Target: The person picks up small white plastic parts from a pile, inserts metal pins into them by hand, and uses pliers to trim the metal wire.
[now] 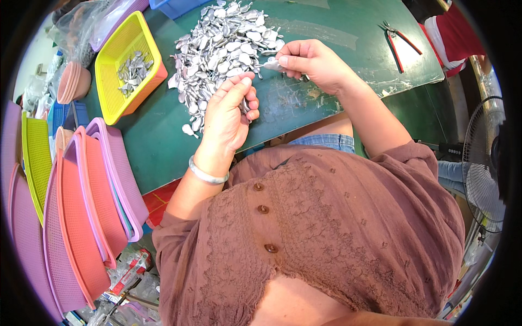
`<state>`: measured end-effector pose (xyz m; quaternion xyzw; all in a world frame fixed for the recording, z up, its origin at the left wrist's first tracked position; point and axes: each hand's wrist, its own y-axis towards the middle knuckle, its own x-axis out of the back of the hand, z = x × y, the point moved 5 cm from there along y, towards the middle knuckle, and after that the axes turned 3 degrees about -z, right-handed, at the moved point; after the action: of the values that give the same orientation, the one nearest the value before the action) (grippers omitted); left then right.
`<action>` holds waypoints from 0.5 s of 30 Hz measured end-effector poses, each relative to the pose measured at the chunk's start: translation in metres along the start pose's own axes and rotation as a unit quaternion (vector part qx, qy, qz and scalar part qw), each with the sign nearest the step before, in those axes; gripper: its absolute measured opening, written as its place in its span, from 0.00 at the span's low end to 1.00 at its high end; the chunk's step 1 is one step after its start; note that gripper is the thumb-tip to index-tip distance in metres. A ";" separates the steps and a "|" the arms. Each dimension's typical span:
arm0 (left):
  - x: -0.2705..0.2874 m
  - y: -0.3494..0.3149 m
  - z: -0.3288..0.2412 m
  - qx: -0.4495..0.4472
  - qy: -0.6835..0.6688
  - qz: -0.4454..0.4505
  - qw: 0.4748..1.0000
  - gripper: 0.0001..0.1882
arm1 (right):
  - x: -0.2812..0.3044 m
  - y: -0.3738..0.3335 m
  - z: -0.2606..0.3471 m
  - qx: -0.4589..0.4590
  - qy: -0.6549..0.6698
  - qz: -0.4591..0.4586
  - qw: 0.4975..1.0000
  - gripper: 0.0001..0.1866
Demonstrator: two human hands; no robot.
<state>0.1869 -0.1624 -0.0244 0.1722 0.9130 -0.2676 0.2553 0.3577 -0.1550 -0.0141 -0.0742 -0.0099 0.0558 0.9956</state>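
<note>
A heap of small flat silver metal pieces (220, 46), rounded with thin stems, lies on the green table. My left hand (227, 111) is at the heap's near edge, thumb pressed to the curled fingers. Whatever it may grip is hidden. To the right, my right hand (315, 66) pinches a silver metal piece (271, 64) between thumb and fingers, and it points toward the heap. Left of the heap, a yellow plastic basket (103, 89) contains more of these silver pieces (136, 72).
Red-handled pliers (400, 46) lie at the table's (288, 122) right side. Stacked pink and purple baskets (87, 179) crowd the left, below nested pink bowls (74, 81). A blue bin (176, 6) sits at the far edge. A fan (484, 168) stands at right, near another person's red sleeve (461, 32).
</note>
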 end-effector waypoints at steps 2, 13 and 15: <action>-0.004 -0.001 -0.001 -0.003 0.010 -0.013 1.000 0.09 | -0.005 -0.003 -0.004 -0.031 0.097 0.036 0.994 0.07; -0.005 -0.003 -0.005 -0.040 0.016 -0.023 0.999 0.08 | -0.025 -0.019 0.008 -0.023 0.161 0.063 0.985 0.05; -0.007 -0.003 -0.005 -0.043 -0.002 -0.015 0.999 0.07 | -0.025 -0.019 0.008 0.044 0.102 0.056 0.992 0.06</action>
<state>0.1894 -0.1632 -0.0154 0.1467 0.9255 -0.2325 0.2603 0.3344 -0.1752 -0.0033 -0.0359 0.0983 0.1042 0.9890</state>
